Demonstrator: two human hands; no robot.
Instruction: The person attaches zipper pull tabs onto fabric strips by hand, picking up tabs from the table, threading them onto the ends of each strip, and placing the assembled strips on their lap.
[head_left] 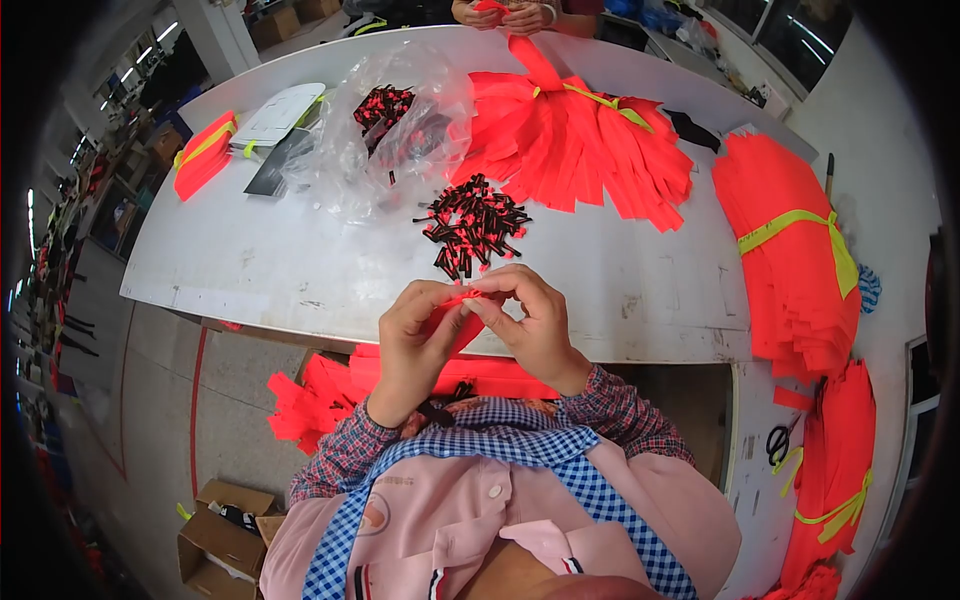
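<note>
My left hand (424,335) and my right hand (533,318) meet just over the table's near edge, thumbs and fingertips pinched close together. Between them they grip a bright red-orange fabric strip (459,328), which hangs down behind my left fingers. Just beyond my fingertips lies a heap of small black-and-red pieces (474,222), too small to name surely. More red-orange strips (430,372) lie across my lap, below my hands. Whether a small piece sits in the pinch is hidden by the fingers.
Behind the heap lies a clear plastic bag (345,150) of the small pieces. A fanned bundle of red strips (590,150) spreads at the back; a tied stack (790,250) sits on the right. Scissors (779,444) hang at right. Another person's hands (508,14) work across the white table (290,265).
</note>
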